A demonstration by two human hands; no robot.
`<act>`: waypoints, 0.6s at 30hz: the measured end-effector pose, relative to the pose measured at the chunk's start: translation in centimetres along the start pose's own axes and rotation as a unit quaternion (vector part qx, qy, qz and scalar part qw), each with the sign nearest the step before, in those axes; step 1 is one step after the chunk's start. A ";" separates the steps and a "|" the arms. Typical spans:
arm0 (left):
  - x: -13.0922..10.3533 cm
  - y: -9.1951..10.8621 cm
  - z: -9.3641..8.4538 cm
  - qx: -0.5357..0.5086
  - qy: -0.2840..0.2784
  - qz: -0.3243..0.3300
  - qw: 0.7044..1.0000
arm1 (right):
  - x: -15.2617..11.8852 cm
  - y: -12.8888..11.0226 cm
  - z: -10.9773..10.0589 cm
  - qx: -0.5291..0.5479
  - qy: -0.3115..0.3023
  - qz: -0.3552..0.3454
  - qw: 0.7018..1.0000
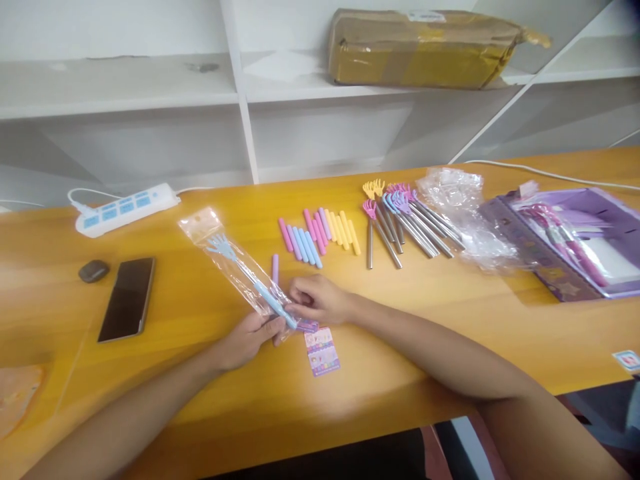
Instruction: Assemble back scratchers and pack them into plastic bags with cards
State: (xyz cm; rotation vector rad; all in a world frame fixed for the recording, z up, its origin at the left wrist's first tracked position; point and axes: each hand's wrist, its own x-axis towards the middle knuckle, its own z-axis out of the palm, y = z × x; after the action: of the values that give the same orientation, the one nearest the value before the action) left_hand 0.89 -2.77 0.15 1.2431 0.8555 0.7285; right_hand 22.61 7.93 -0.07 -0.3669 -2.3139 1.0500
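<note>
A light-blue back scratcher (pixel 270 297) with a hand-shaped head lies inside a clear plastic bag (pixel 203 227), slanting from upper left to lower right. My left hand (pixel 255 335) grips the bag around its lower end, near the blue handle. At that same end my right hand (pixel 320 300) is closed, its fingertips pinching the bag's edge. Just below the fingers is a printed purple-and-pink card (pixel 323 352) on the table, with another purple piece partly hidden above it. A single purple handle tube (pixel 275 268) lies right behind the bag.
Several coloured tubes (pixel 320 233) lie in a row behind my hands. Metal-shafted back scratchers (pixel 410 220), clear bags (pixel 455 190) and a purple box (pixel 550 260) are to the right. A phone (pixel 127 300), black case (pixel 93 271) and power strip (pixel 127 210) are left.
</note>
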 end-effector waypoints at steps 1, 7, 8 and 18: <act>0.0 0.0 0.0 0.002 0.000 -0.005 1.000 | -0.1 0.2 0.0 -0.003 -0.003 -0.004 1.000; -0.1 0.0 0.0 0.006 0.014 -0.020 1.000 | -0.1 0.5 0.0 -0.011 -0.037 -0.015 0.999; 0.0 0.1 0.1 0.005 0.013 -0.017 1.000 | -0.1 0.5 0.0 -0.012 -0.045 -0.016 0.999; 0.2 0.0 0.5 0.025 0.020 -0.024 0.999 | -0.2 0.8 -0.1 0.012 -0.119 -0.057 0.991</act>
State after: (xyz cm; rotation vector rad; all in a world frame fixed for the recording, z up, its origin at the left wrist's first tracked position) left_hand 1.40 -2.85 0.17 1.2526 0.9389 0.6994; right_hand 22.87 8.41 -0.66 -0.1015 -2.4953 1.1151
